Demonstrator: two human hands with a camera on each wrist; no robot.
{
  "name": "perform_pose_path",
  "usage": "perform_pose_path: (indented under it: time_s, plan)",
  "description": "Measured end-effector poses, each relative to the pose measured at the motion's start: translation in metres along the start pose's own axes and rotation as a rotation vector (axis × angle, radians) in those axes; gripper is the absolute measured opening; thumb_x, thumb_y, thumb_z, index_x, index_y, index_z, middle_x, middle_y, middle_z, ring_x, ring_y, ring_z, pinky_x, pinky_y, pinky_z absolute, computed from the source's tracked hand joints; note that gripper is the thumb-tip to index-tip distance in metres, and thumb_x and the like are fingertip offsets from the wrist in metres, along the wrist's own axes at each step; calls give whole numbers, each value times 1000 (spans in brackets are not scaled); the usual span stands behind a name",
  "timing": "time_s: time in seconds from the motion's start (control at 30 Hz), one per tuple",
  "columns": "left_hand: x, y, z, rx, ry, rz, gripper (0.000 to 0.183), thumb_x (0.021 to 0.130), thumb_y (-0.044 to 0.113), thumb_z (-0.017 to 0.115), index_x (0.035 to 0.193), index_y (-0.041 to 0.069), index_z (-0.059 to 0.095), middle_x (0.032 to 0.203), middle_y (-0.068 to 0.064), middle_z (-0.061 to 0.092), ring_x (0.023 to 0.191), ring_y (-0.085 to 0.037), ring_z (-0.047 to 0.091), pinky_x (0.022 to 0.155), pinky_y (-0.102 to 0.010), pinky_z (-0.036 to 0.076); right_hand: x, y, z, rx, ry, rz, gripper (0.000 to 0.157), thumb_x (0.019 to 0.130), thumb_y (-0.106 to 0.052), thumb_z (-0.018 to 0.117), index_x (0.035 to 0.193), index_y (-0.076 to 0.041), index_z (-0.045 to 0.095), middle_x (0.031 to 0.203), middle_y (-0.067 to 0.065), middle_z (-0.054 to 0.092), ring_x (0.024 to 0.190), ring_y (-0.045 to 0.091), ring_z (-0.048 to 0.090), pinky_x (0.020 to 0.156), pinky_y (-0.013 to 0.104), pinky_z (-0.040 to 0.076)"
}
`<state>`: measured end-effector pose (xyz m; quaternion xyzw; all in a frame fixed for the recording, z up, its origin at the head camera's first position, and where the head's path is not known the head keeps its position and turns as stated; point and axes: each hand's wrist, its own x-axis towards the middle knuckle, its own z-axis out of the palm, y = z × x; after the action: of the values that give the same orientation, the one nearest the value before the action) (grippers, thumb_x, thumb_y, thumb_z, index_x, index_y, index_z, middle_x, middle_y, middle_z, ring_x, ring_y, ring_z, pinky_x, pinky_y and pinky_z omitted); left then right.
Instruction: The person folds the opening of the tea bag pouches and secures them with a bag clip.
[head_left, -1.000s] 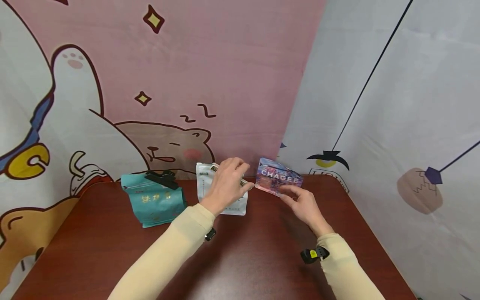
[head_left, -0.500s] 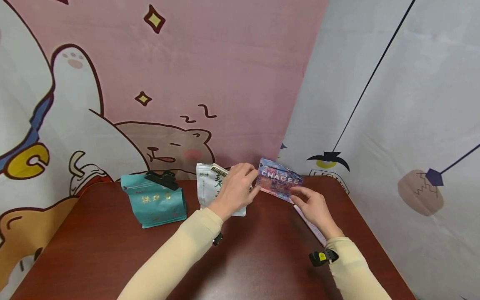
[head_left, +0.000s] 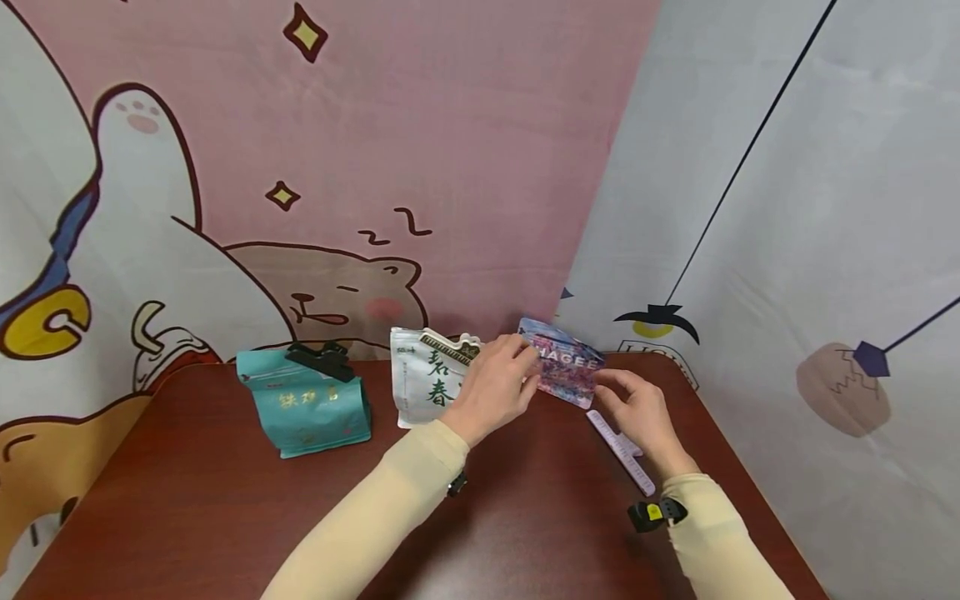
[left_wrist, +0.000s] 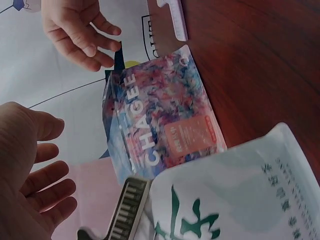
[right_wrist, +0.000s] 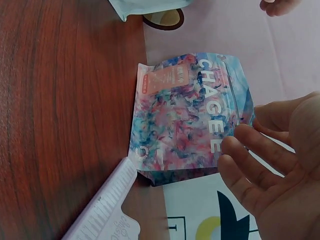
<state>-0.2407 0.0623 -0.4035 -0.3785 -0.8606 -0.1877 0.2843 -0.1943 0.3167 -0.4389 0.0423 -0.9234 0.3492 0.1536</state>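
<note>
A standing pouch (head_left: 562, 360) in pink and blue, lettered CHAGEE, is at the back of the table. My left hand (head_left: 498, 379) is at its left side in the head view; the left wrist view shows loosely bent fingers with nothing in them, apart from the pouch. My right hand (head_left: 641, 408) is at the pouch's right end, fingers spread, and its fingertips (right_wrist: 231, 145) overlap the pouch's top edge in the right wrist view; I cannot tell whether they touch. A pale purple ruler-like clip (head_left: 621, 452) lies on the table beneath the right hand.
A white pouch (head_left: 411, 392) with green characters stands left of the left hand, a piano-key clip (left_wrist: 129, 207) along its top. Farther left is a teal pouch (head_left: 315, 421) with a black clip (head_left: 321, 362). A patterned cloth (head_left: 480, 167) hangs behind the table (head_left: 525, 517).
My left hand has moved right, off the white pouch, uncovering its piano-key clip and characters. The right hand has shifted right and slightly down, and the purple clip has come into view.
</note>
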Motion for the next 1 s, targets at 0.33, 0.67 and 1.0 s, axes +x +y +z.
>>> perform_pose_path:
  time_s: [0.33,0.67,1.0]
  plan:
    - [10,9,16,50,-80,-34,19,98,26,68,112,13,69,121,-4,66,113,-22,63,100,-36,49,6,0,-2,-12,60,-58,27,97,-2,68,123,3,70,125,25,68,120,45,62,98,61,48]
    - [26,16,33,-11,-153,-63,24,99,24,68,119,11,66,124,-4,65,115,-20,62,101,-36,49,13,6,2,-33,187,-60,22,95,0,69,117,3,73,119,22,69,111,41,64,85,54,50]
    - [42,18,46,-18,-186,-80,44,100,26,66,141,9,60,144,-8,58,133,-23,56,111,-36,44,19,12,5,-40,245,-83,23,93,2,71,116,2,73,116,20,69,101,37,69,79,43,52]
